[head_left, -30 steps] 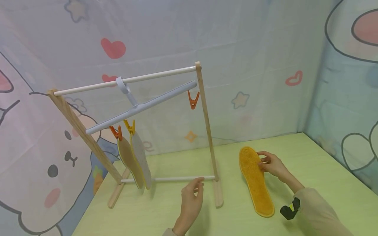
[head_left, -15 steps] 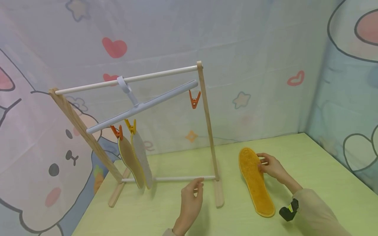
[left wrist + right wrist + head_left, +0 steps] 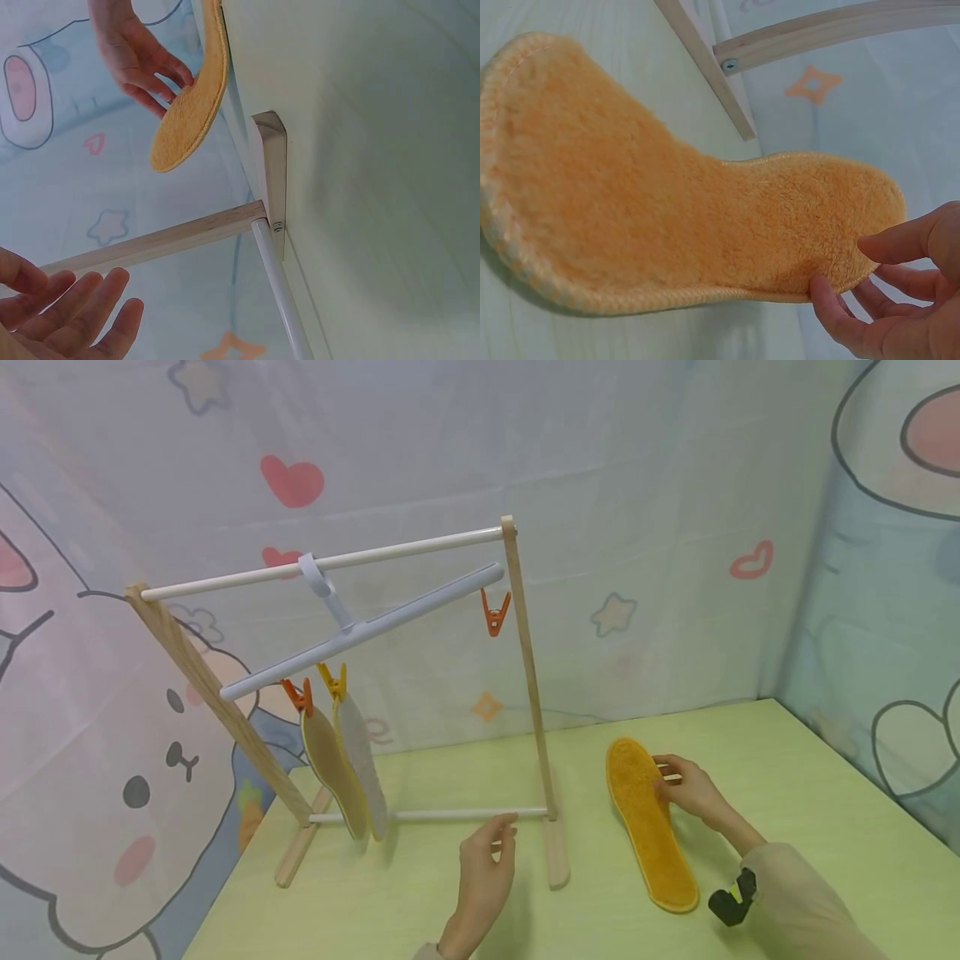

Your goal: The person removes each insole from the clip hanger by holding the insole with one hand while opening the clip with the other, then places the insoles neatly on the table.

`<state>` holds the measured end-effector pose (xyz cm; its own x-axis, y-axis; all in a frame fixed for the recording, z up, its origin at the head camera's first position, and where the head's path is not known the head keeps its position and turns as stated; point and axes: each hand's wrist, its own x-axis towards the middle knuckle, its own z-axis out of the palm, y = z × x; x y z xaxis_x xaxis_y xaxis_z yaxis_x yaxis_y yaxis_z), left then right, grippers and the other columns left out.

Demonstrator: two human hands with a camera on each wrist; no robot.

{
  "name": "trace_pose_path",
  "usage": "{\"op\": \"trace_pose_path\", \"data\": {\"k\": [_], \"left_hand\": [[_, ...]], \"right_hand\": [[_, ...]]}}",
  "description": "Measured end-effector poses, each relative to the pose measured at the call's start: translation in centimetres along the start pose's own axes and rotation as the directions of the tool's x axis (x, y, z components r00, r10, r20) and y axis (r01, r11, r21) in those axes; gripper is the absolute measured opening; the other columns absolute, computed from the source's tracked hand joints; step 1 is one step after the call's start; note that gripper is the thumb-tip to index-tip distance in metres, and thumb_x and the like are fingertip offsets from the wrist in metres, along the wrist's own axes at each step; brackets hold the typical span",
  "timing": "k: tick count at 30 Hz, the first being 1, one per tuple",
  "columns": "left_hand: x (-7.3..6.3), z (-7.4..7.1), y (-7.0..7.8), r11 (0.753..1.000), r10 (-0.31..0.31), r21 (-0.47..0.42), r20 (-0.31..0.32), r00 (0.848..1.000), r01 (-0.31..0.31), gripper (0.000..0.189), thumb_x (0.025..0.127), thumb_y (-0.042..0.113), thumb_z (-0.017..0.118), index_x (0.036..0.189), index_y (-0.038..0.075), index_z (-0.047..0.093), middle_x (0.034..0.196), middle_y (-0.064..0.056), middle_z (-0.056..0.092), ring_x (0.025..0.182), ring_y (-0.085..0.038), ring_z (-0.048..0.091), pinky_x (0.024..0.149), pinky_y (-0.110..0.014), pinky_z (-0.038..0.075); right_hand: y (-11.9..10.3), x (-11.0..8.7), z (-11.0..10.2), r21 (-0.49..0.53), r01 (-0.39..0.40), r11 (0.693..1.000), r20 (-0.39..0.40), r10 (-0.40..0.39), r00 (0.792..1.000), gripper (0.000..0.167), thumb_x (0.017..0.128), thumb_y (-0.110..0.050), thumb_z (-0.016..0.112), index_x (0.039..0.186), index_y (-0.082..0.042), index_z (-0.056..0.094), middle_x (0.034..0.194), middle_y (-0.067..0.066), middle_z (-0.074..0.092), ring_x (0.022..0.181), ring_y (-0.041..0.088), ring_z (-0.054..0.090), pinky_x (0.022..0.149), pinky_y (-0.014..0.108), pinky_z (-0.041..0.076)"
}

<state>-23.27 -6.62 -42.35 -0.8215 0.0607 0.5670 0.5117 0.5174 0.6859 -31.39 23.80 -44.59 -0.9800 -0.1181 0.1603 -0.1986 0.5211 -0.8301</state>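
"As our right hand (image 3: 693, 789) pinches the orange insole (image 3: 651, 827), where do we see it?"

"Right of the wooden rack (image 3: 531, 677), over the table (image 3: 772, 752); nearer and further left, our left hand (image 3: 483, 877) has relaxed fingers."

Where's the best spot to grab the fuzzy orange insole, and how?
Probably pinch the orange insole by the right edge near its far end, coming from the right. It's thin, and that end is raised off the table, so fingers should fit underneath. The right hand pinches it right there.
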Motion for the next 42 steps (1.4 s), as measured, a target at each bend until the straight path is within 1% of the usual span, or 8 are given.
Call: {"op": "trace_pose_path", "data": {"k": [10,16,23,31,42], "left_hand": [[-0.08,-0.12,-0.03,1.0,0.0,-0.005,0.014,1.0,0.0,0.018,0.086,-0.004,0.049,0.097,-0.001,0.063,0.09,-0.015,0.068,0.078,-0.027,0.065,0.065,-0.024,0.053],[-0.15,-0.14,-0.11,1.0,-0.004,-0.005,0.009,1.0,0.004,0.018,0.086,-0.004,0.049,0.097,0.0,0.063,0.089,-0.014,0.068,0.077,-0.025,0.065,0.065,-0.023,0.052],[-0.22,-0.24,-0.14,1.0,-0.011,-0.009,0.013,1.0,0.011,0.018,0.086,-0.003,0.049,0.097,-0.001,0.063,0.09,-0.015,0.068,0.079,-0.027,0.065,0.066,-0.024,0.052],[-0.17,-0.2,-0.12,1.0,-0.023,-0.007,0.006,1.0,0.023,0.019,0.085,-0.004,0.049,0.096,0.0,0.064,0.09,-0.014,0.068,0.078,-0.024,0.065,0.065,-0.022,0.051],[-0.13,0.13,-0.37,1.0,0.0,-0.006,-0.003,1.0,0.0,0.019,0.085,-0.005,0.049,0.095,0.0,0.064,0.089,-0.014,0.068,0.076,-0.022,0.065,0.064,-0.022,0.051]], "right_hand": [[0.14,0.09,0.29,-0.013,-0.01,1.0,0.005,0.01,1.0,0.046,0.084,-0.001,0.05,0.126,0.013,0.037,0.114,0.035,0.046,0.101,0.047,0.052,0.074,0.04,0.052],[0.17,0.09,0.35,-0.018,-0.005,1.0,0.011,0.005,1.0,0.047,0.084,-0.001,0.05,0.127,0.014,0.035,0.116,0.036,0.045,0.101,0.048,0.051,0.074,0.04,0.052],[0.23,-0.11,0.43,-0.044,-0.004,0.999,0.015,0.005,1.0,0.048,0.086,-0.004,0.05,0.127,0.015,0.033,0.118,0.038,0.043,0.102,0.049,0.05,0.076,0.041,0.051],[0.37,-0.15,0.46,-0.056,-0.029,0.998,0.01,0.03,1.0,0.048,0.086,-0.004,0.05,0.127,0.015,0.034,0.12,0.037,0.042,0.104,0.049,0.049,0.078,0.043,0.05],[0.64,-0.07,0.38,-0.066,-0.035,0.997,0.026,0.037,0.999,0.049,0.085,-0.004,0.052,0.127,0.015,0.034,0.122,0.038,0.041,0.104,0.049,0.048,0.08,0.044,0.049]]}}
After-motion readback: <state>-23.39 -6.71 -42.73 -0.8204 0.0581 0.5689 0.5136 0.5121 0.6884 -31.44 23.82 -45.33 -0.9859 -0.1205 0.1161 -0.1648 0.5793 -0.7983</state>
